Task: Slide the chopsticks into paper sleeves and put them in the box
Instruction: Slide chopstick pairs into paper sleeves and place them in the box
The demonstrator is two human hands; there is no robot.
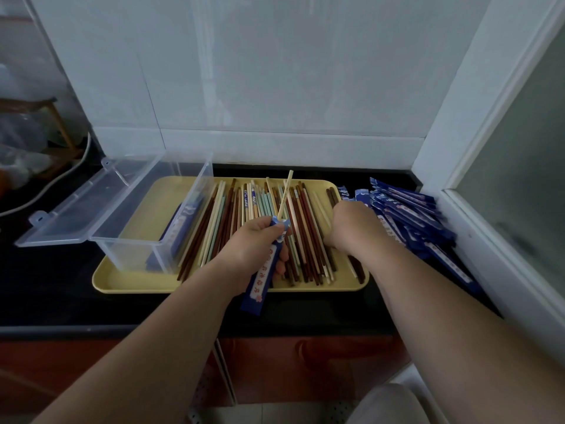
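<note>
While the left hand (255, 240) grips a blue paper sleeve (260, 281) holding a pale wooden chopstick (285, 194), the right hand (351, 226) curls at the right edge of the yellow plastic tray (131, 281). Whether it holds anything is hidden.

One camera only, worn on the head, looking forward and down, close over the desk (46, 286) toward the wall (275, 71).

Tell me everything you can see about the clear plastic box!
The clear plastic box is a long, see-through tub with straight walls. Its hinged lid is open, flopped back to the left over the black counter, with two small tabs on its edge. The box sits upright on the left end of the yellow tray. A few blue sleeved chopsticks lean inside against its right wall. Neither the left hand nor the right hand touches it.
</note>
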